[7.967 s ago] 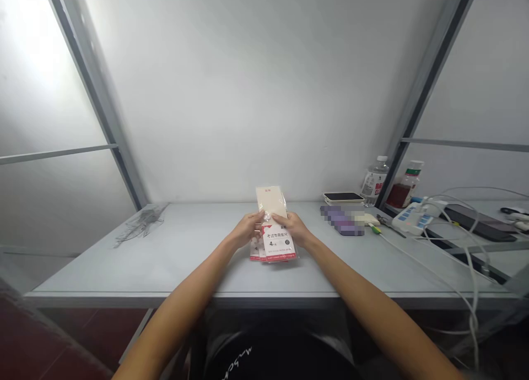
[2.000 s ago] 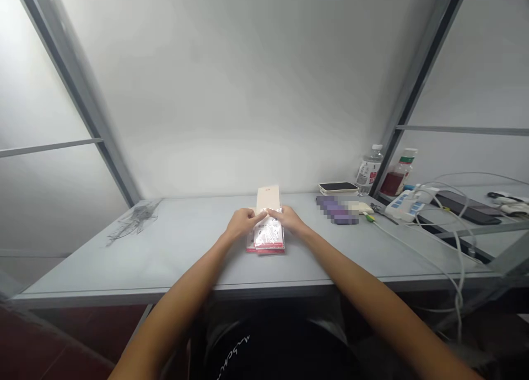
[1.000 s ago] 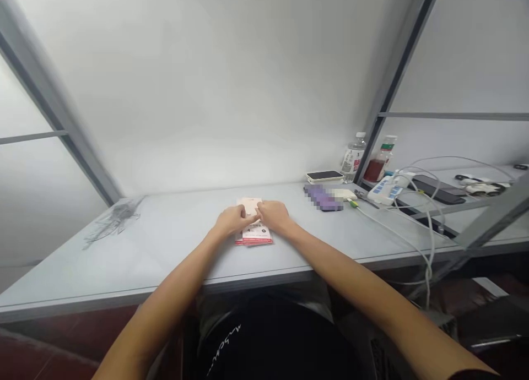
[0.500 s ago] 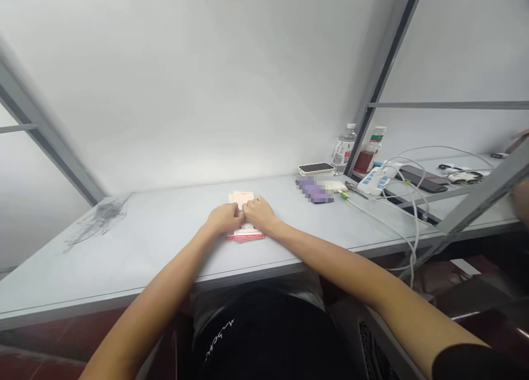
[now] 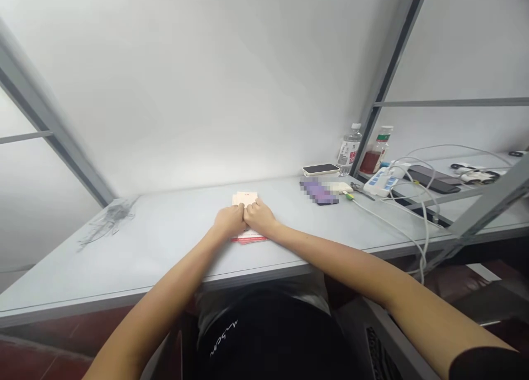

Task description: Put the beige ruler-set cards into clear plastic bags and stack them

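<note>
A small stack of pale paper sheets (image 5: 247,197) with a red band along the near edge lies on the grey-white desk (image 5: 173,226). Both hands cover its middle, so only the far and near ends show. My left hand (image 5: 230,221) is closed, with its curled fingers pressed on the left part of the sheets. Against it, knuckles touching, my right hand (image 5: 260,217) is closed over the right part. Thumbs and fingertips are mostly hidden, and how firmly each hand grips the paper does not show.
To the right lie a purple blurred item (image 5: 319,191), a phone (image 5: 321,169) and a green-tipped cable (image 5: 349,196). Behind them stands a clear bottle (image 5: 349,150). Further right are a white power strip (image 5: 380,180) and a metal frame post (image 5: 382,85). Dark marks (image 5: 111,217) show at left.
My hands have drawn closer together over the paper, and their fingers look more tightly curled. The whole view has shifted slightly, moving the scene to the right.
</note>
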`<state>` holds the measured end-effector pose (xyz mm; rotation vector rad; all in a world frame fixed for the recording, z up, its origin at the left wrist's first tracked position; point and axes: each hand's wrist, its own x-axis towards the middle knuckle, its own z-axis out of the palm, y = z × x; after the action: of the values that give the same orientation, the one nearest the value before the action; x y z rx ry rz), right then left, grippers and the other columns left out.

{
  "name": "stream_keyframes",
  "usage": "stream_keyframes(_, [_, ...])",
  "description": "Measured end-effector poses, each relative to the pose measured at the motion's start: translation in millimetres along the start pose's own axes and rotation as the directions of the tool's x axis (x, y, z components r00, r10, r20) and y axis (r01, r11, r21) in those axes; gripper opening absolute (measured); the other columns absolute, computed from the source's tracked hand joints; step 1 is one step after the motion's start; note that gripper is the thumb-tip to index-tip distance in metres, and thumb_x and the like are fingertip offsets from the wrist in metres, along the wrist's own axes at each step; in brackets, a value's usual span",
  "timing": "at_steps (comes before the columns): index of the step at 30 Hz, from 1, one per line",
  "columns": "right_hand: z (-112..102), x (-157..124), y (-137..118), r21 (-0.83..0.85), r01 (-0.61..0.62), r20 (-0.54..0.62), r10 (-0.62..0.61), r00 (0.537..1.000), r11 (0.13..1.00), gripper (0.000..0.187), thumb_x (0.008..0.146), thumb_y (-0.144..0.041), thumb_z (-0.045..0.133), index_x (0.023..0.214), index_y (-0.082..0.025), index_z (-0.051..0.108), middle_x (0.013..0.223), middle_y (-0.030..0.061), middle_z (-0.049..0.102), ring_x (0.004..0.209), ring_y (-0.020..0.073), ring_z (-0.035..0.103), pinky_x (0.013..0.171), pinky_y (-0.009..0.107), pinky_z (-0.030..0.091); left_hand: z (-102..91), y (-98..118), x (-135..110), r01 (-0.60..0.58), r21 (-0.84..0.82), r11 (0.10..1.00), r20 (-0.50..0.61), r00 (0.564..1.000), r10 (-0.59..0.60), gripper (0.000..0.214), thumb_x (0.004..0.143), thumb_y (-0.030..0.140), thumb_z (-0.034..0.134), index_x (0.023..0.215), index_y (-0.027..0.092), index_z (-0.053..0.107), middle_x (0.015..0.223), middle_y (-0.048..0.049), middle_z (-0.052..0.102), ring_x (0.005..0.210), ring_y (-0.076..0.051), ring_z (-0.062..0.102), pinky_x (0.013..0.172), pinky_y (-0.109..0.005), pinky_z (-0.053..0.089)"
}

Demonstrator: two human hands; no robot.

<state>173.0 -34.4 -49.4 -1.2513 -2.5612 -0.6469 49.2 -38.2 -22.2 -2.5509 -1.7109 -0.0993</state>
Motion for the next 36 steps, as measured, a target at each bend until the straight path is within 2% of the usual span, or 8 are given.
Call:
stream_keyframes(10, [2,1,0,0.092,-0.040,0.019,0.039,0.999,0.995,0.027,0.077,-0.002,0.038,0.081,-0.008,0.064,0.081,0.0159,0.064,0.075,0.0220,0.056,0.083,0.036,0.032,-0.3,-4,4,-0.058,-0.004,0.998,0.031,0.998,0.058,0.019,0.073,0.024,0.048,0.087,0.015,0.056,0.082,-0.0122,0.063,0.075,-0.023,0.060,0.064,-0.029,0.041])
stream_keyframes(14, [0,1,3,0.190,-0.111,0.032,0.106,0.994,0.976,0.022,0.078,-0.005,0.041,0.078,-0.010,0.063,0.082,0.0151,0.065,0.078,0.0209,0.057,0.084,0.034,0.030,1.6,-5,5,-0.078,0.002,0.997,0.030,0.996,0.078,0.018,0.076,0.025,0.044,0.086,0.015,0.055,0.080,-0.0117,0.063,0.072,-0.022,0.060,0.061,-0.028,0.041])
stream_keyframes(17, [-6,-2,14,0.289,-0.220,0.038,0.218,0.975,0.932,0.021,0.083,-0.017,0.042,0.077,-0.013,0.061,0.080,0.0122,0.065,0.078,0.0197,0.057,0.082,0.033,0.031,2.9,-6,5,-0.078,0.007,0.997,0.001,0.997,0.078,0.023,0.082,0.026,0.034,0.086,0.015,0.054,0.080,-0.0116,0.063,0.070,-0.022,0.060,0.061,-0.030,0.040])
stream_keyframes(21, [-8,-10,38,0.432,-0.443,0.065,0.463,0.884,0.785,0.028,0.087,-0.033,0.035,0.088,-0.016,0.057,0.082,0.0077,0.064,0.075,0.0175,0.056,0.072,0.029,0.034,4.4,-7,3,-0.066,0.002,0.998,-0.032,0.997,0.066,0.022,0.083,0.025,0.032,0.085,0.016,0.051,0.076,-0.0102,0.062,0.066,-0.022,0.059,0.059,-0.031,0.039])
stream_keyframes(25, [-4,-15,51,0.560,-0.588,0.179,0.608,0.774,0.584,0.032,0.080,-0.046,0.044,0.081,-0.016,0.056,0.077,0.0072,0.063,0.070,0.0178,0.055,0.059,0.026,0.035,4.1,-6,1,-0.055,-0.017,0.998,-0.067,0.996,0.054,0.019,0.083,0.025,0.033,0.083,0.017,0.050,0.073,-0.0080,0.062,0.064,-0.020,0.058,0.057,-0.029,0.038])
stream_keyframes(30, [-3,-12,44,0.725,-0.575,0.289,0.589,0.754,0.380,0.035,0.072,-0.051,0.051,0.065,-0.018,0.054,0.064,0.0009,0.060,0.059,0.0133,0.052,0.054,0.023,0.036,0.0,-7,-2,-0.039,-0.058,0.998,-0.143,0.989,0.030,0.020,0.085,0.026,0.032,0.088,0.018,0.050,0.077,-0.0067,0.063,0.066,-0.018,0.058,0.058,-0.027,0.037])
stream_keyframes(34, [-2,-12,43,0.785,-0.583,0.325,0.661,0.676,0.211,0.038,0.064,-0.053,0.059,0.076,-0.017,0.052,0.070,0.0014,0.059,0.060,0.0134,0.051,0.052,0.024,0.036,-0.7,-7,-3,-0.046,-0.092,0.995,-0.214,0.977,0.025,0.018,0.085,0.027,0.033,0.087,0.019,0.049,0.077,-0.0052,0.063,0.064,-0.016,0.057,0.057,-0.026,0.035])
stream_keyframes(36, [-2,-12,45,0.812,-0.570,0.361,0.662,0.657,0.123,0.042,0.063,-0.054,0.061,0.081,-0.017,0.052,0.071,0.0032,0.060,0.059,0.0136,0.051,0.050,0.024,0.036,0.3,-8,-3,-0.057,-0.103,0.993,-0.249,0.968,0.029,0.018,0.085,0.027,0.033,0.086,0.019,0.049,0.076,-0.0047,0.063,0.062,-0.015,0.056,0.056,-0.025,0.035])
